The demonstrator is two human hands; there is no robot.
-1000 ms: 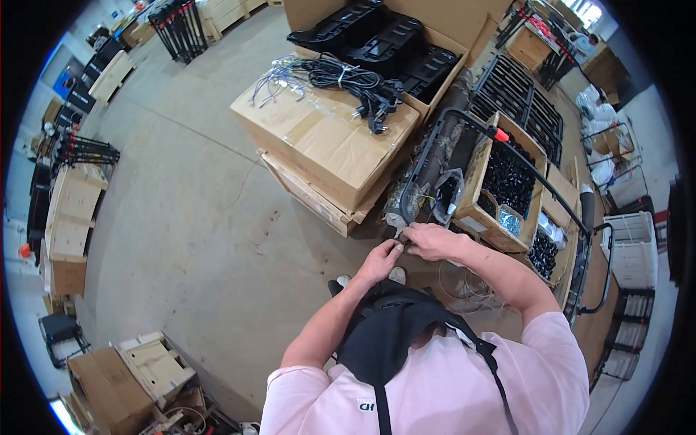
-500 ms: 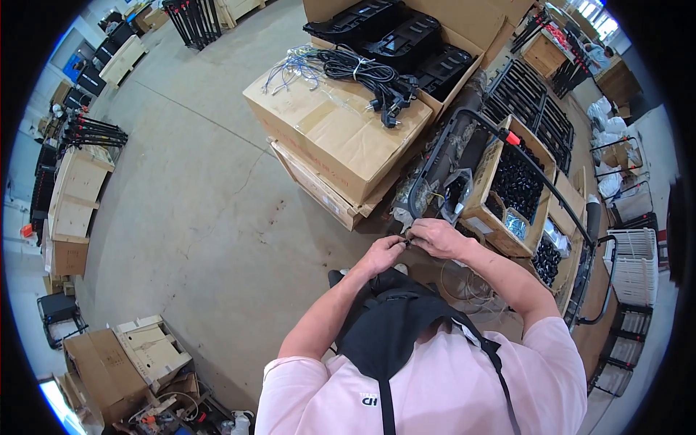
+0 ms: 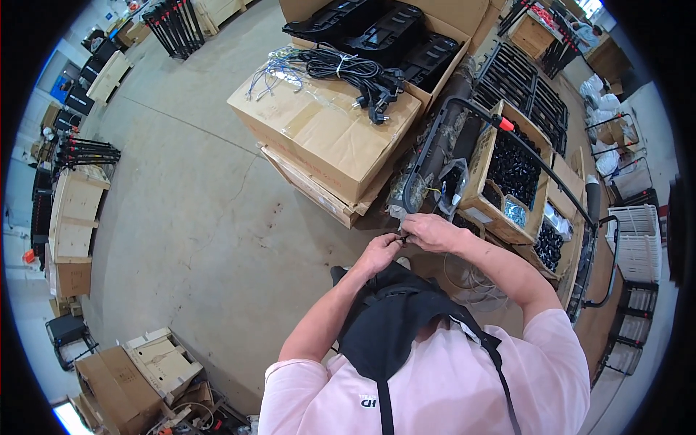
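Observation:
My left hand (image 3: 381,253) and my right hand (image 3: 429,232) meet in front of my body. Their fingertips are closed on a small black part (image 3: 403,240), mostly hidden by the fingers, so its kind cannot be made out. Just beyond the right hand is the lower bend of a black tubular frame (image 3: 408,196), with a scrap of clear plastic film (image 3: 396,211) by it. A black apron (image 3: 388,326) hangs below my hands.
Ahead stands a cardboard box (image 3: 319,145) topped with bundled black power cables (image 3: 355,69). Black plastic housings (image 3: 391,32) fill an open carton behind. To the right, a carton (image 3: 500,225) holds many small black parts (image 3: 515,170). Thin wire loops (image 3: 471,279) lie below my right forearm.
The view has shifted slightly, so the boxes and frame sit a little further left. My hands stay together on the small black part, with only slight finger movement.

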